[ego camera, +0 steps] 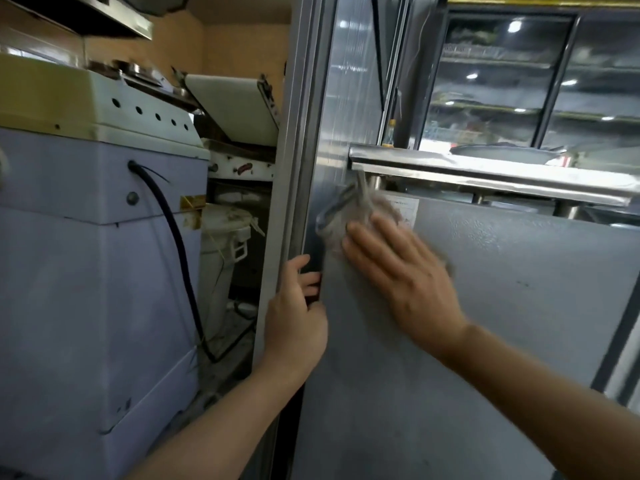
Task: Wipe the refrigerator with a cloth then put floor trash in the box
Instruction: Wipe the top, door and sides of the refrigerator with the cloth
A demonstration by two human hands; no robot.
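The grey refrigerator (485, 306) fills the middle and right of the head view; I face its flat metal side. My right hand (398, 268) lies flat with straight fingers on a crumpled grey cloth (349, 209) and presses it against the panel just below the steel counter edge. The cloth looks blurred. My left hand (294, 313) grips the refrigerator's left vertical edge, fingers curled round the dark seal strip. No floor trash or box can be made out.
A pale blue machine (93, 271) with a black cable (173, 244) stands close on the left. A white bucket (225, 251) sits in the narrow gap behind it. A steel counter (485, 168) juts out above the panel; glass-door coolers (519, 81) stand behind.
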